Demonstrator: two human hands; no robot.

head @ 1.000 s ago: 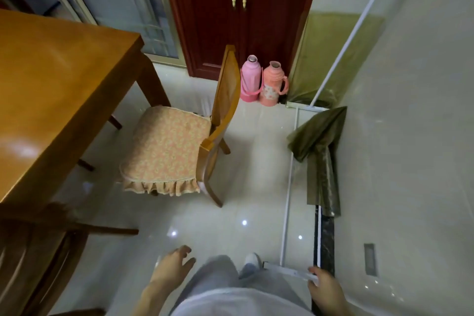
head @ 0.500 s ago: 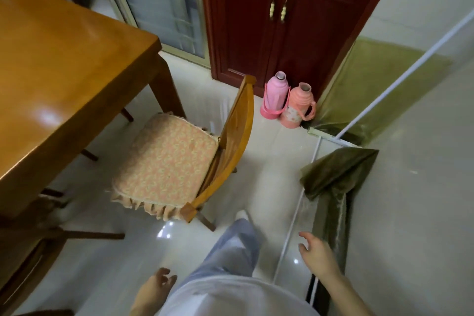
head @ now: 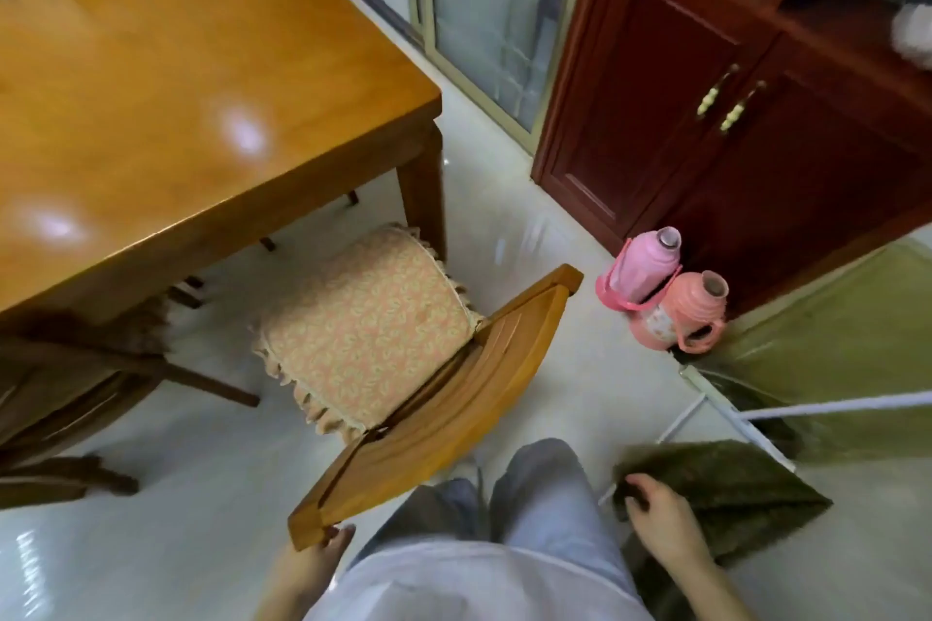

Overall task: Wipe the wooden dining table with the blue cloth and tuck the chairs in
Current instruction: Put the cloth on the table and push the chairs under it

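The wooden dining table (head: pixel 166 81) fills the upper left, its top bare and glossy. A wooden chair (head: pixel 444 398) with a floral seat cushion (head: pixel 373 323) stands pulled out at the table's near corner, its backrest toward me. My left hand (head: pixel 312 565) is at the bottom, fingers spread and touching the near end of the backrest's top rail. Lower right, my right hand (head: pixel 660 519) hovers with loosely curled fingers above an olive cloth (head: pixel 726 494) and holds nothing. No blue cloth is in sight. My legs stand right behind the chair.
A second wooden chair (head: pixel 70 398) sits under the table at left. Two pink thermos flasks (head: pixel 655 298) stand on the floor against a dark red cabinet (head: pixel 731 156). A white rod frame (head: pixel 827 406) with olive fabric lies at right. Pale tiled floor surrounds the chair.
I have stepped up behind the chair and the view has tilted toward the table. My left hand rose from my side to the backrest's end. My right hand shifted over the olive cloth.
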